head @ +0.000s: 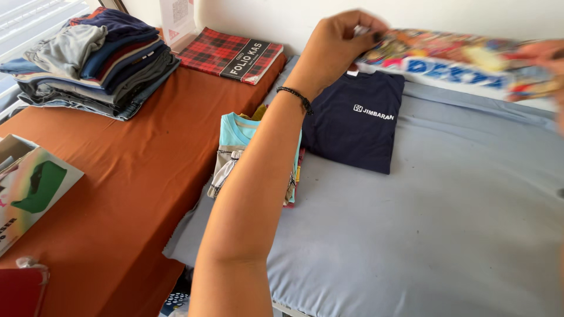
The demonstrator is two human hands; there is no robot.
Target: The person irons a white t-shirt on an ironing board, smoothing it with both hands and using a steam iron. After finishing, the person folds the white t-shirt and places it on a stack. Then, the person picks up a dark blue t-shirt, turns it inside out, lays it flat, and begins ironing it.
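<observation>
My left hand [338,44] is raised and grips the left end of a colourful printed cloth [464,61], blurred by motion. My right hand [546,56] shows only at the right edge, holding the cloth's other end. The cloth hangs stretched above the far side of a pale blue padded surface [446,223]. Under it lies a folded navy T-shirt [355,120] with a small white chest print. A stack of small folded clothes [232,149], light blue on top, sits beside the shirt, partly hidden by my left forearm, which wears a black bead bracelet.
An orange-brown cloth covers the table [123,194] on the left. On it are a tall pile of folded clothes [94,58], a red plaid book [232,54], and a colourful box [29,188] at the left edge. A white wall runs behind.
</observation>
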